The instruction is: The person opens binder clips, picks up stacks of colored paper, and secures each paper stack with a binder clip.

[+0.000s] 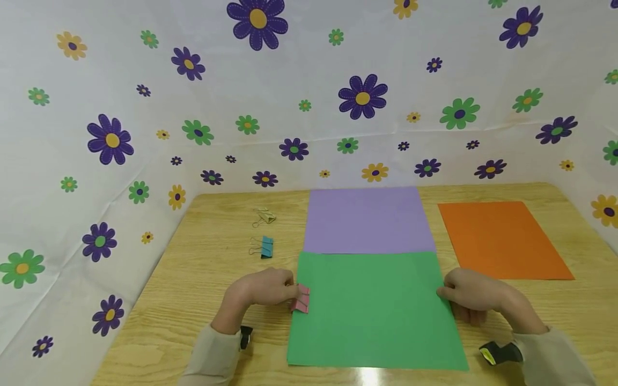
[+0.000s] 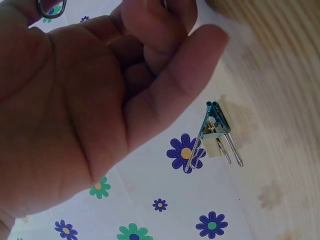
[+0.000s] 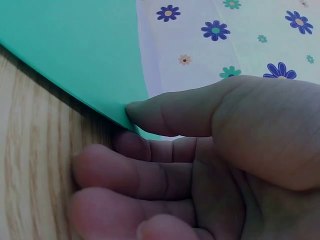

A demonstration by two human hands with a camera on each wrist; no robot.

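A green sheet of paper (image 1: pixel 372 311) lies on the table in front of me. At its left edge sits a pink binder clip (image 1: pixel 301 299), and my left hand (image 1: pixel 270 287) grips it from the outer side. In the left wrist view a wire handle (image 2: pixel 64 9) of the clip shows by the fingers of the left hand (image 2: pixel 100 100); the rest of the clip is hidden there. My right hand (image 1: pixel 475 295) pinches the sheet's right edge, thumb (image 3: pixel 165 114) on top and forefinger (image 3: pixel 131 144) underneath in the right wrist view.
Behind the green sheet lies a purple sheet (image 1: pixel 369 220), meeting its far edge. An orange sheet (image 1: pixel 507 241) is at the back right. A teal binder clip (image 1: pixel 266 246) and a pale yellow binder clip (image 1: pixel 265 216) rest at the back left. A flowered cloth (image 1: pixel 309 69) surrounds the table.
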